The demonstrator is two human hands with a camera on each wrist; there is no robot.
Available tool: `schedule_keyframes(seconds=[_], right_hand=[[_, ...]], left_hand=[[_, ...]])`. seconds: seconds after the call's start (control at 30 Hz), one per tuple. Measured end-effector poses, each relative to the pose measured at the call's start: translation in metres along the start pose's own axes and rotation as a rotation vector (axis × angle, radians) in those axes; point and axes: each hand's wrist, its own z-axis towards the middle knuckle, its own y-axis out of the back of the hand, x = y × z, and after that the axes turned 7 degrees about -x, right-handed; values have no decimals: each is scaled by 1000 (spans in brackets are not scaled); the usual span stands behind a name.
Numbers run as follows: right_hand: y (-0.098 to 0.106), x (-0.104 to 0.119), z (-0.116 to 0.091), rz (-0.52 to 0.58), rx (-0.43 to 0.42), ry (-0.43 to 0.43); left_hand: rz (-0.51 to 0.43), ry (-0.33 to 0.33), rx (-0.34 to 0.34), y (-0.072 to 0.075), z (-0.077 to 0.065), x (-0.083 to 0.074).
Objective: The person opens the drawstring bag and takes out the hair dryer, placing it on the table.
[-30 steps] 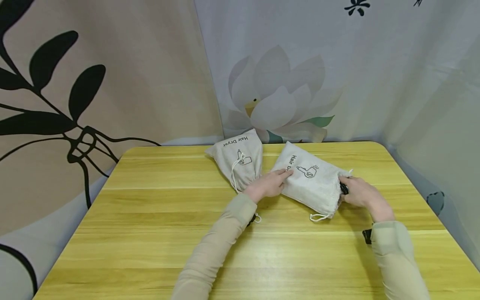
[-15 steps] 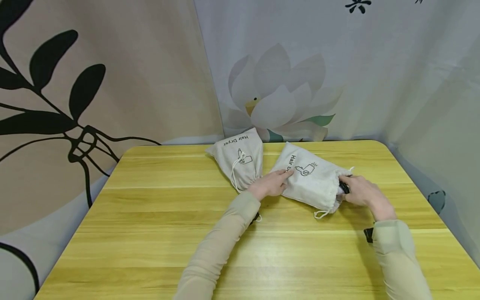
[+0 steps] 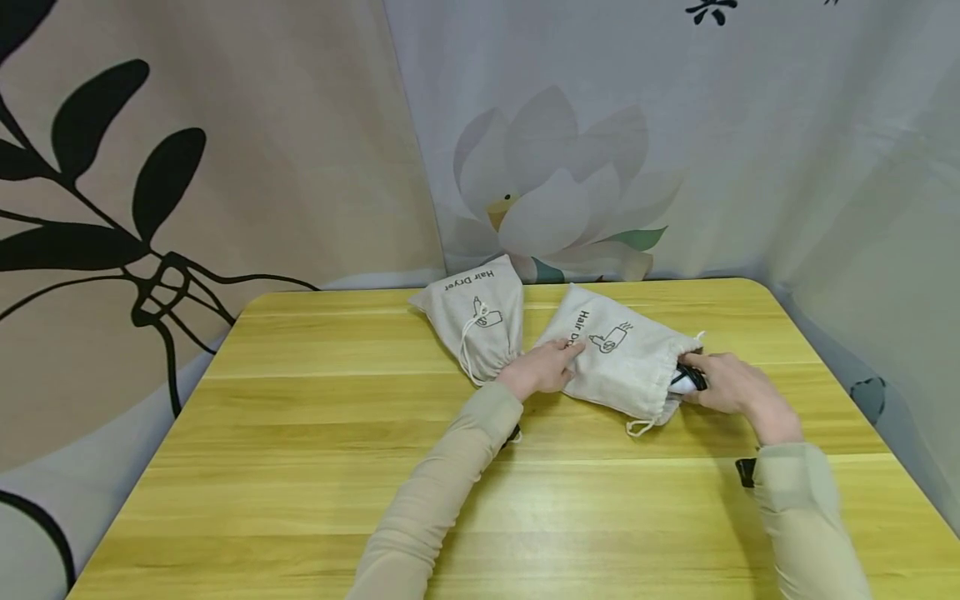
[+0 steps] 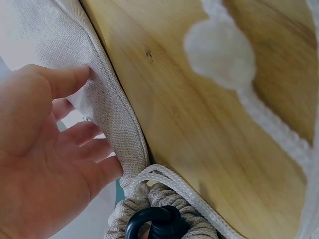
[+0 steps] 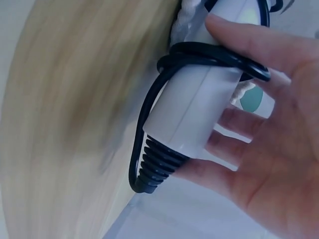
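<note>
there was the left hand [image 3: 540,369], thumb against the side and fingers over the top of a cream cloth drawstring bag with a black hair-dryer print [image 3: 630,358], clamped on its left end on the yellow wooden table [image 3: 300,433]! over at that bag's open mouth, the right hand [image 3: 735,387] had thumb and fingers clamped round a white plastic handle wound with black cord [image 5: 189,109], which poked partly out of the cloth, while a grey cloth drawstring bag gathered at its neck [image 3: 487,329] lay just left, near the left hand.
</note>
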Motion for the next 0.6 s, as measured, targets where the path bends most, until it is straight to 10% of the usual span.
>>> schedule_keyframes(seconds=[0.6], right_hand=[[3, -8, -6, 17, 22, -13]], left_hand=[[-4, 22, 37, 0, 4, 4]])
